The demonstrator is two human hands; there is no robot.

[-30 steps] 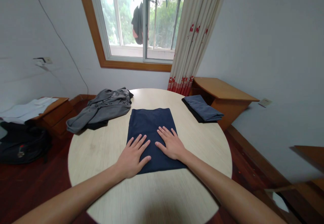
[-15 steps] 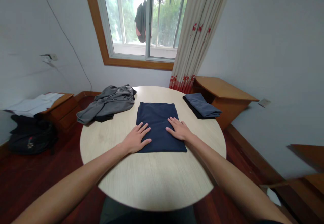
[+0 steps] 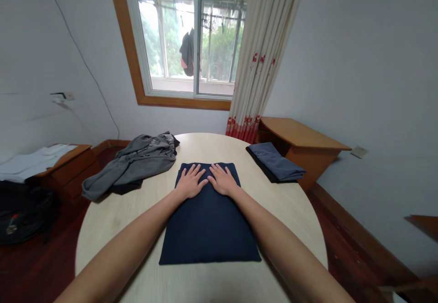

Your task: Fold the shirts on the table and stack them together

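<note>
A folded navy cloth [image 3: 210,227] lies flat in the middle of the round pale table [image 3: 290,230]. My left hand [image 3: 190,182] rests palm down on its far left part, fingers spread. Beside it, my right hand [image 3: 221,180] lies flat on the far right part, fingers also apart. The two thumbs are close together near the cloth's centre line. Neither hand grips anything.
Crumpled grey clothing [image 3: 137,157] covers the table's back left, with black fabric beneath. Folded blue-grey cloth [image 3: 275,161] sits on black cloth at the right edge. Behind are a wooden desk [image 3: 301,134], a curtain [image 3: 255,65] and a window; a low cabinet [image 3: 77,168] stands left.
Both hands have slid away from me over the cloth to its far part and come closer together. The view has moved, so the table and cloth look larger.
</note>
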